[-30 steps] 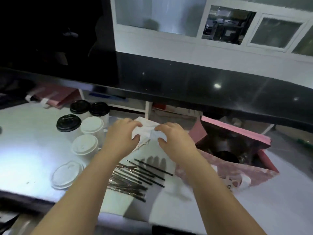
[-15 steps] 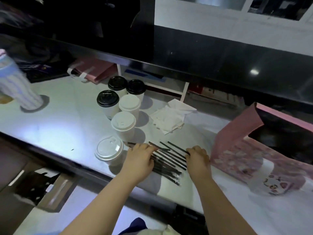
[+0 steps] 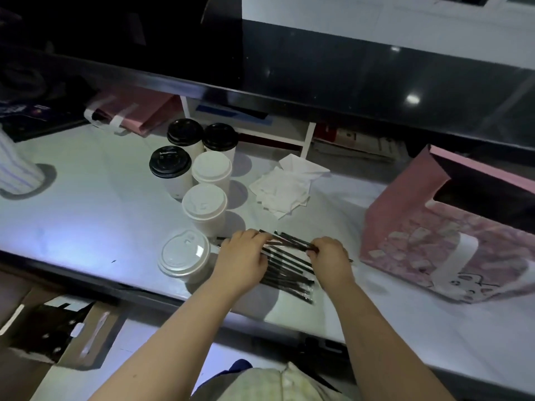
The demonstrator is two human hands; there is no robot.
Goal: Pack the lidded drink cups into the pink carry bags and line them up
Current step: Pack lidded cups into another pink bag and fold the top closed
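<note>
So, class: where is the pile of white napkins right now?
In the head view, the white napkins lie on the counter right of the lidded cups, beyond the black straws, left of the pink bag.

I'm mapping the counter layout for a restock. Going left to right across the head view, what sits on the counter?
Striped cup → black-lidded cup → napkin pile → pink carry bag.
</note>
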